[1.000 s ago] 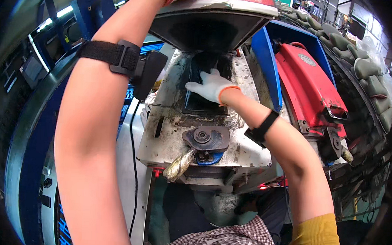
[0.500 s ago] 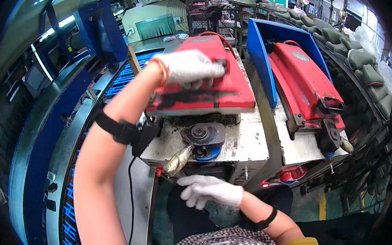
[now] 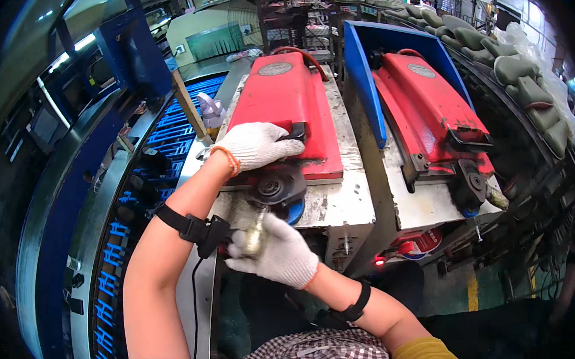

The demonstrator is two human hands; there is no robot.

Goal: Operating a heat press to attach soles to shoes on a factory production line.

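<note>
My left hand [image 3: 258,145], in a white knit glove, is curled around the black handle [image 3: 296,131] at the front of a red metal machine cover [image 3: 279,97]. The cover lies lowered over a worn white machine top [image 3: 352,203]. Just below its front edge is a dark round latch [image 3: 269,187] with a blue part beneath. From it a lever handle [image 3: 255,239] wrapped in yellowish tape sticks out toward me. My gloved right hand [image 3: 286,255] is closed around this lever handle, thumb on one side and slightly blurred fingers on the other.
To the right stands a second machine with a red cover [image 3: 430,99] inside a blue guard [image 3: 365,85]. Grey-green padded pieces [image 3: 529,95] line a rack beyond it. On the left runs a conveyor [image 3: 193,108] with blue slats. A clear plastic bottle [image 3: 210,112] stands beside the cover.
The red cover has come down from its raised position, with my left hand on its handle. My right hand has moved up and left from open air onto the lever handle.
</note>
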